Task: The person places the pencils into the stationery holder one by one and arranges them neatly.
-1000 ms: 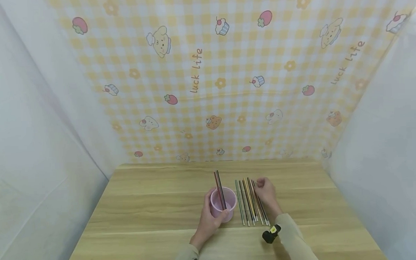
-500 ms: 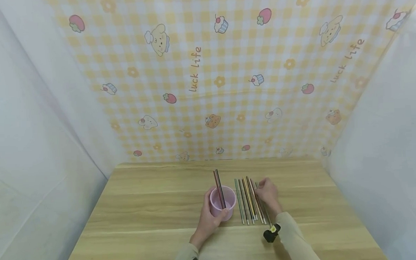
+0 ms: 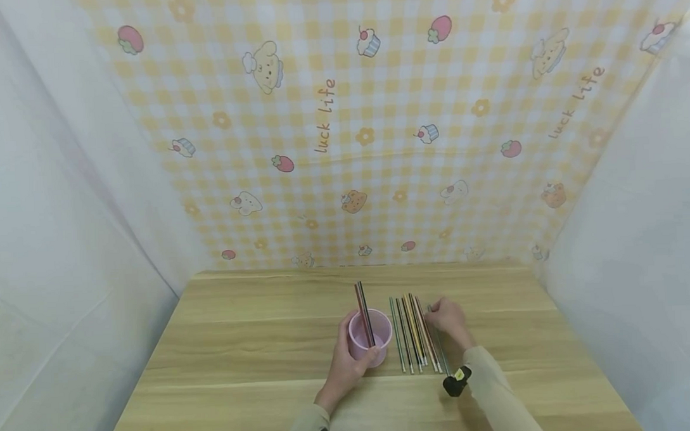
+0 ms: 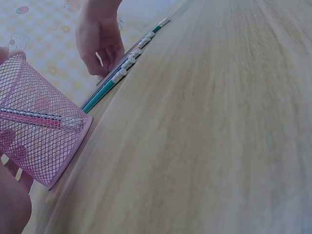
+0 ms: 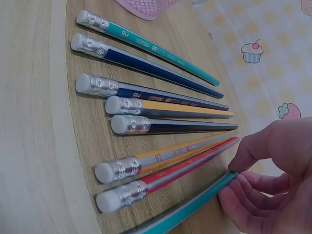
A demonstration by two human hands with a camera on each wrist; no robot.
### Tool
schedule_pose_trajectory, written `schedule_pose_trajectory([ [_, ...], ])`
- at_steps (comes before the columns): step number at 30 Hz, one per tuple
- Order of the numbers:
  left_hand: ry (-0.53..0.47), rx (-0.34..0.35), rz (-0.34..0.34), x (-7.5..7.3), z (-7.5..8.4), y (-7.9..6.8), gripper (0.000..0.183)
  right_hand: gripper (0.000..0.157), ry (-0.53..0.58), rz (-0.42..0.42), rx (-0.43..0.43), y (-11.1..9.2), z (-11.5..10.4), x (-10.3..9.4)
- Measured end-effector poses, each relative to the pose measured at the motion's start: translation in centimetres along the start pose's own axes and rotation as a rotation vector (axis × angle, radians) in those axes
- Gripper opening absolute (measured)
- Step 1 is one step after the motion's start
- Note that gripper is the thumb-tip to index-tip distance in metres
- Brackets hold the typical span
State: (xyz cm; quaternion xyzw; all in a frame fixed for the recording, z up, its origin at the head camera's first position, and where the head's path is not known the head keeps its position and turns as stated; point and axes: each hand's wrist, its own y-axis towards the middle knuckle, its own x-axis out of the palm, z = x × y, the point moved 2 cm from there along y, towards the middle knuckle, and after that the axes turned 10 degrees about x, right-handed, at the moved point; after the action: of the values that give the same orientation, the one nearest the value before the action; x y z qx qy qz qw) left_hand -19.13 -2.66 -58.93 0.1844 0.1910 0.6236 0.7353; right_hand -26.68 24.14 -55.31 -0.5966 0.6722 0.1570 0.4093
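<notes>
Pencil (image 5: pixel 192 205), green, bottom centre of the right-wrist frame: its upper-right end was pinched between thumb and fingers of the right hand (image 3: pixel 448 318); lifting clear of the red pencil (image 5: pixel 192 163) seemed wise. Cup (image 3: pixel 382 331), pink mesh, lower centre of the head frame: left hand (image 3: pixel 348 356) gripped it. Printing showed at right wrist, not from head

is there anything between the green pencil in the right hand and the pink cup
Yes: seven other pencils lie on the table between the green pencil in the right hand and the pink cup. Nothing visible stands above them.
</notes>
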Motion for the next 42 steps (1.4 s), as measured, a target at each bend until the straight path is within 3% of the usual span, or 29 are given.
schedule_pose_trajectory([
  [4,-0.003,-0.004,-0.003,0.0,0.0,0.0,0.087,0.016,0.006,-0.002,0.008,0.0,0.5,-0.3],
  [10,-0.002,-0.022,-0.005,0.0,0.0,-0.1,0.088,0.016,0.038,-0.01,0.015,-0.3,0.3,-1.3],
  [14,0.0,-0.021,-0.004,0.0,0.1,0.0,0.088,0.018,0.044,0.01,0.001,-0.7,-0.8,-2.2],
  [19,-0.009,-0.022,-0.002,0.0,0.1,0.0,0.088,0.034,0.052,0.038,-0.033,-1.0,-2.0,-3.2],
  [28,0.006,0.006,-0.003,0.0,-0.2,0.0,0.088,0.036,0.063,0.089,-0.085,-2.5,-4.4,-5.2],
  [42,-0.015,-0.035,0.0,0.0,-0.1,-0.1,0.088,0.034,0.187,0.136,-0.242,-5.0,-8.8,-7.5],
])
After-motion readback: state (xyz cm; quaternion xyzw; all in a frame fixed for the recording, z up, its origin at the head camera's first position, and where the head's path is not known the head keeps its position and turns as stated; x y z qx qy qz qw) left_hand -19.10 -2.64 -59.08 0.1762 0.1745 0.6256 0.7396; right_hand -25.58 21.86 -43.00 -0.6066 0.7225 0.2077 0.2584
